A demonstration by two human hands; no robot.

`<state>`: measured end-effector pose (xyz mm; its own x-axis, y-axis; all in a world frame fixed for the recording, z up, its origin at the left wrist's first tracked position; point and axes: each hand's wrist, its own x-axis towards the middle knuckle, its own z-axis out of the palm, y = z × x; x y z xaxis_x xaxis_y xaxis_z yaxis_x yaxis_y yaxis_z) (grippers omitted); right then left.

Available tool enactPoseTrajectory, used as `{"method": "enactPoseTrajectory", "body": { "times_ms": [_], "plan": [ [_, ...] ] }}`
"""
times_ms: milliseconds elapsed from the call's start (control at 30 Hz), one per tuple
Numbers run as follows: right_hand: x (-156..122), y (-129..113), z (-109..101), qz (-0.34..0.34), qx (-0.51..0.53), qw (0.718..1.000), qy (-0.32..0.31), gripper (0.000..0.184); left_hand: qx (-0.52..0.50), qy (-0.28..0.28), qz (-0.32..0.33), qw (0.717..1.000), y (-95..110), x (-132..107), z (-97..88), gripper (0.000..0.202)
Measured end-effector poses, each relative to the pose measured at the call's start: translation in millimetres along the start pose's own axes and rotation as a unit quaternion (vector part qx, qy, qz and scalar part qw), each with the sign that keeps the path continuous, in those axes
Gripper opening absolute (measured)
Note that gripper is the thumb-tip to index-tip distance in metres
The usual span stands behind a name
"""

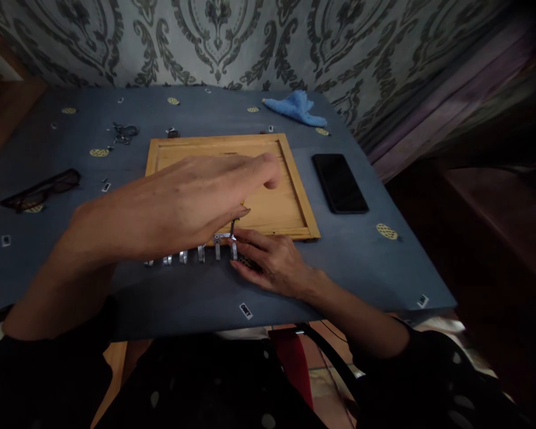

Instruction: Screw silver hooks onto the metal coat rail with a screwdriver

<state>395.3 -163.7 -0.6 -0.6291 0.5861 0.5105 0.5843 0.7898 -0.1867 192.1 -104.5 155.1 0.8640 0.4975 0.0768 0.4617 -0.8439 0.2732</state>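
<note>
A wooden framed board [300,205] lies on the blue-grey table. Several shiny metal hooks [201,254] stick out in a row along its near edge. My left hand [174,199] reaches across the board from the left, its fingers closed round a small screwdriver [233,226]. Only the thin dark shaft and a bit of yellow show, and the tip meets the hook fitting at the right end of the row. With fingertips together, my right hand [277,262] grips that end hook [234,250] from the right. The left palm hides much of the board.
A black phone [340,183] lies right of the board, and a blue cloth [297,108] is at the back. Dark-framed glasses [42,189] rest at the left. Small metal parts [125,132] sit behind them. The table's front edge [183,330] is close to my body.
</note>
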Motion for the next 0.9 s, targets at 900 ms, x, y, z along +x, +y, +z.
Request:
{"method": "enactPoseTrajectory", "body": {
  "times_ms": [900],
  "plan": [
    [0, 0, -1, 0.007, 0.012, 1.000, -0.018, 0.033, -0.050, 0.052, 0.008, 0.997, 1, -6, 7.3, 0.018]
  ]
}}
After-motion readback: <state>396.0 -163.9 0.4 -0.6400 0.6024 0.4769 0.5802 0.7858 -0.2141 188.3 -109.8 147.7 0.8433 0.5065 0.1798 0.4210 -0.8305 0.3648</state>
